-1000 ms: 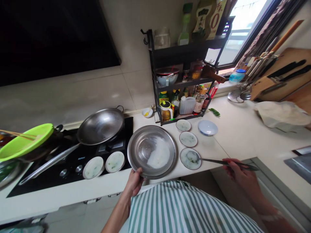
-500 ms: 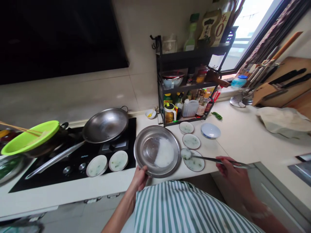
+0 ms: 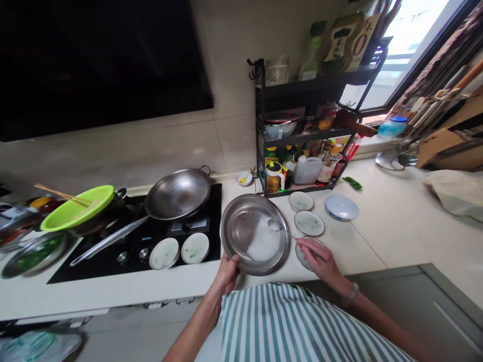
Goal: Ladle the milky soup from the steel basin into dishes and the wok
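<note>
My left hand (image 3: 228,272) grips the near rim of a round steel basin (image 3: 238,236). Soupy white food (image 3: 263,241), perhaps rice porridge, has pooled on the basin's right side. My right hand (image 3: 316,257) is closed around the handle of a metal ladle (image 3: 275,224), whose bowl is over the white food inside the basin. Under that hand lies a partly hidden bowl (image 3: 301,257). Behind it stand two bowls with pale, green-flecked contents, a nearer one (image 3: 309,223) and a farther one (image 3: 301,201). Two similar bowls, the left (image 3: 164,253) and the right (image 3: 195,248), sit at the stove's front edge.
A long-handled steel wok (image 3: 178,195) rests on the black stove (image 3: 109,261). Left of it are a lime-green strainer (image 3: 75,213) with chopsticks and a pan of greens (image 3: 37,255). Behind the bowls rises a spice rack (image 3: 302,138). A pale blue dish (image 3: 341,207) lies to the right.
My right hand has brought the ladle leftward, from above the nearest bowl into the basin. The left hand keeps its grip on the rim. The view has turned slightly left.
</note>
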Action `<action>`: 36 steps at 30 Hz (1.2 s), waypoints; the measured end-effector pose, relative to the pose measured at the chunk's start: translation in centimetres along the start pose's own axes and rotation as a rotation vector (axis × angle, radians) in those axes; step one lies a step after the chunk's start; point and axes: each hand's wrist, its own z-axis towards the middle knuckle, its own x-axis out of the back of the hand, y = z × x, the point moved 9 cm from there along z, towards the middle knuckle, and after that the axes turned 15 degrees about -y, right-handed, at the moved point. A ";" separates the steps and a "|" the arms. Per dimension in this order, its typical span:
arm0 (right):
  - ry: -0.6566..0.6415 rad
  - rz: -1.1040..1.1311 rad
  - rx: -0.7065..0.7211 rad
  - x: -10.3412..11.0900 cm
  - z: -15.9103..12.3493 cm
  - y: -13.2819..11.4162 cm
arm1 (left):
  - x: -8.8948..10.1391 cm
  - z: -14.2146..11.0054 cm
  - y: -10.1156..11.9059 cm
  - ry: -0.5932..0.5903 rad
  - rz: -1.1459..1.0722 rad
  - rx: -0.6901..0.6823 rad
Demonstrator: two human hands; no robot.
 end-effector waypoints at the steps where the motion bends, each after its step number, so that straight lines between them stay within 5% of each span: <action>1: -0.022 0.009 0.009 -0.3 0.0 0.2 | 0.0 0.1 0.0 0.000 0.000 0.001; 4: -0.048 0.161 -0.122 -1.5 -0.4 2.4 | -0.1 0.2 0.0 0.006 0.006 0.010; 10: 0.125 0.560 -0.408 -2.4 -1.5 5.2 | -0.6 0.5 0.0 -0.010 0.014 0.018; 15: 0.134 0.506 -0.356 -0.8 0.0 2.4 | -0.6 0.8 -0.2 -0.018 0.009 0.016; 21: -0.033 0.120 -0.059 0.2 2.2 -1.3 | -0.8 0.9 0.2 -0.033 0.031 0.019; 25: -0.048 -0.022 0.068 0.5 2.1 -1.6 | -1.0 1.1 0.3 -0.046 0.029 0.016; 36: 0.115 0.290 -0.363 -0.3 -1.6 4.7 | -1.2 1.7 0.4 -0.057 0.047 0.013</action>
